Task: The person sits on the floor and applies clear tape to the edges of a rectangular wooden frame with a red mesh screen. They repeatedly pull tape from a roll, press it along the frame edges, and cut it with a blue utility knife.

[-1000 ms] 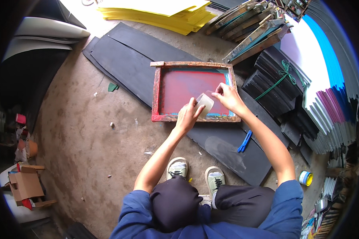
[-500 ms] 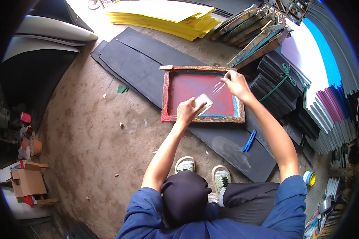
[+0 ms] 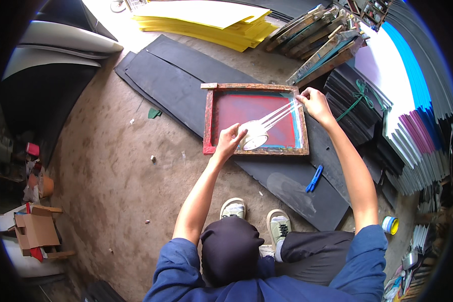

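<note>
From my far-off seat, I have the left hand (image 3: 228, 141) curled around one side of a whitish, translucent roll of tape (image 3: 255, 143), thumb and fingers closed against it, over the lower part of the frame. The right hand (image 3: 314, 104) is pinched tight on the free end of the clear, glossy strip (image 3: 277, 118), which slants up and rightward from the roll, looking taut.

To do this well, I would draw the strip evenly, letting the roll turn freely in a loose left grip, and hold both edges level so the film neither twists nor folds onto itself. I would pinch only the very end, sparing the sticky face from fingerprints. Whether the strip touches the surface below, I cannot tell.

Beneath both lies a rectangular wooden frame (image 3: 256, 87), its bars stained red and brown, around a flat red panel (image 3: 231, 108) with a blue-white band along the right side. The frame rests across long, flat black sheets (image 3: 173, 75) on the brown concrete floor (image 3: 116, 166). A slim blue plastic tool (image 3: 314, 178) lies on those sheets, nearer the right forearm.
</note>
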`<state>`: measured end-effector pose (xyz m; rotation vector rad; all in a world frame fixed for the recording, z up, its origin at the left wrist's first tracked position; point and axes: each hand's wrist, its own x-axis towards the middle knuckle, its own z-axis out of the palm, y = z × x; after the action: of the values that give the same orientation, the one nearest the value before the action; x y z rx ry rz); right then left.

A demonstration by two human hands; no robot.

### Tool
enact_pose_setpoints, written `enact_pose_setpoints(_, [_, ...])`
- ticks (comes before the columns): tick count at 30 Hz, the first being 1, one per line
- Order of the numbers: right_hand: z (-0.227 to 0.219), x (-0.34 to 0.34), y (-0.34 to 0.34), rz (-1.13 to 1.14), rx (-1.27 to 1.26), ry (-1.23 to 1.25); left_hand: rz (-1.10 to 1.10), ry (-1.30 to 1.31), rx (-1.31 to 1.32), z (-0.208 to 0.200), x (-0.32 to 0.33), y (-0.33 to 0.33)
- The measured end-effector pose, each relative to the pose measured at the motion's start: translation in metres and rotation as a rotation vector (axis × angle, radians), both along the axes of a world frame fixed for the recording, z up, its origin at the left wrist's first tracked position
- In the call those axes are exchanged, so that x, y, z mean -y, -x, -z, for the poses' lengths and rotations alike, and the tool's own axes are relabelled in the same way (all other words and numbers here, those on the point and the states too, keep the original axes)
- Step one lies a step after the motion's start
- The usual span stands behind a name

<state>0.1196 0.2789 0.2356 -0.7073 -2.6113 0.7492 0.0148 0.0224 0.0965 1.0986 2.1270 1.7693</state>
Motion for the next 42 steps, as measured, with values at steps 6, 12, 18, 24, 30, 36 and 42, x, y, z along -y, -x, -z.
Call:
enact_pose_setpoints(6, [0.024,-0.01,-0.019,0.081,-0.003,0.045,-0.094,0.38,-0.364,-0.018,-0.011,-0.011])
enact_pose_setpoints(12, [0.043,-0.027,-0.026,0.148,-0.027,0.006,0.105,-0.171,0.168,0.0,-0.007,-0.018])
enact_pose_setpoints(18, [0.052,-0.022,-0.034,0.188,-0.084,-0.032,-0.057,0.376,-0.292,-0.014,-0.006,-0.021])
enact_pose_setpoints(24, [0.058,-0.036,-0.039,0.196,-0.078,-0.071,-0.009,0.381,-0.308,-0.001,-0.003,-0.024])
enact_pose_setpoints(30, [0.07,-0.055,-0.049,0.241,-0.03,-0.043,0.095,0.035,0.164,0.013,0.01,-0.033])
enact_pose_setpoints(36, [0.068,-0.055,-0.052,0.261,-0.053,-0.01,-0.086,0.477,-0.393,0.003,0.01,-0.023])
enact_pose_setpoints(42, [0.062,-0.066,-0.057,0.305,-0.047,-0.092,-0.04,0.328,-0.12,0.015,0.008,-0.015])
